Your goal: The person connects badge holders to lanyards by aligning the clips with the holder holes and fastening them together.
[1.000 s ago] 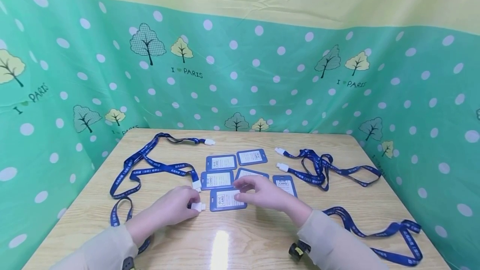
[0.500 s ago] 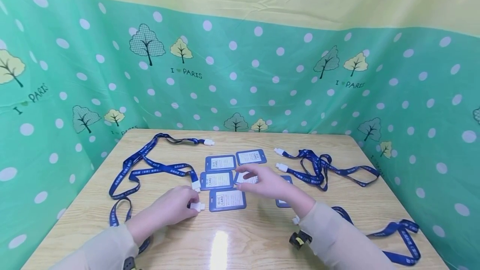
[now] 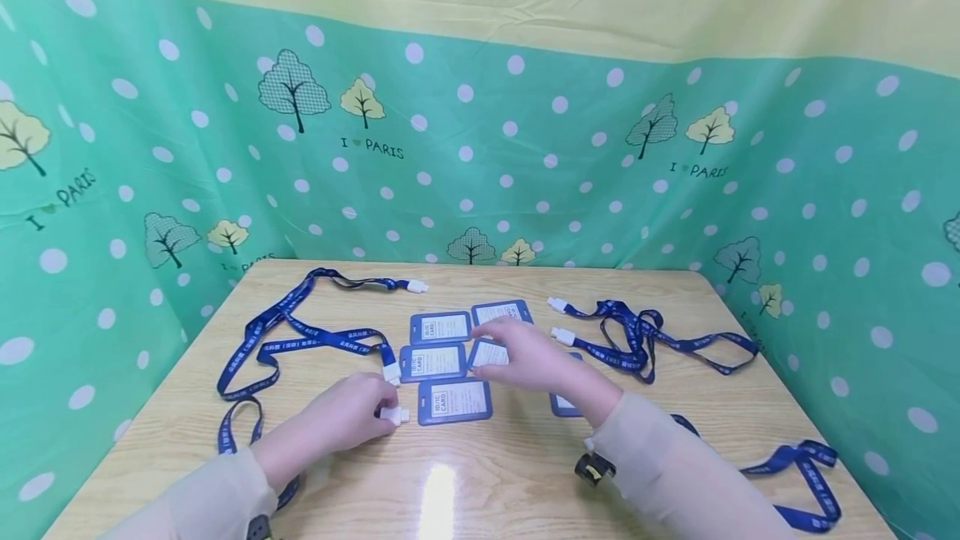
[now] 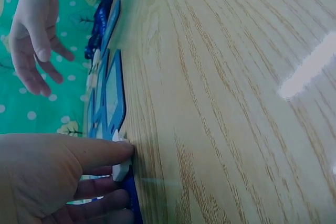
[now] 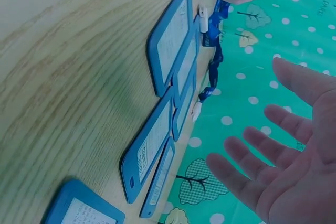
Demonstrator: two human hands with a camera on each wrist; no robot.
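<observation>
My left hand pinches the white plastic clip of a blue lanyard between thumb and fingers, close to the tabletop. Just right of that clip lies a blue ID card holder, flat on the table. Two more card holders, a middle one and a far one, lie in line behind it. My right hand hovers over the right-hand card holders with its fingers spread and holds nothing. Beneath it a tilted card holder is partly hidden. In the right wrist view several card holders lie below the hand.
Blue lanyards with white clips stretch over the left of the wooden table. Another tangle of lanyard lies at the back right, and one at the front right. A green dotted curtain hangs behind.
My right hand has moved away from the nearest card holder, slightly up and back over the right-hand ones. A rightmost card holder has shifted or become partly hidden by the arm. The left hand stays put.
</observation>
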